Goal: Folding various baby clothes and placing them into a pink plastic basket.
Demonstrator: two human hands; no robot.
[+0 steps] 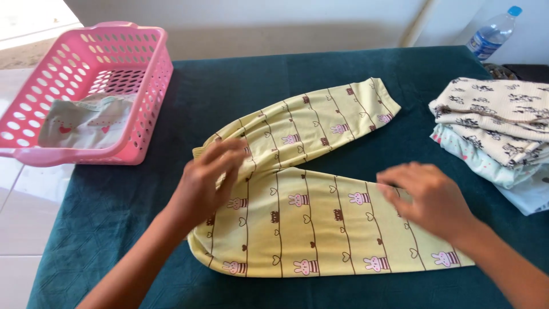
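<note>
Yellow trousers [309, 223] patterned with rabbits and hearts lie spread flat in the middle of the counter [114, 206], legs splayed apart. Left hand [206, 177] presses the waistband end, fingers loosely spread and gripping nothing; right hand [432, 197] rests flat and open on the near leg. Smoothing outward with both palms would keep creases out. Dark teal cloth covers the counter; a pink basket [148, 97] sits left, folded clothes [497, 126] and a water bottle [492, 35] right.

yellow trousers [320, 223], rabbit-and-heart stripes | pink basket [150, 86] | teal cloth [114, 206] | folded pile [503, 126], cream, perhaps zebra-printed
</note>
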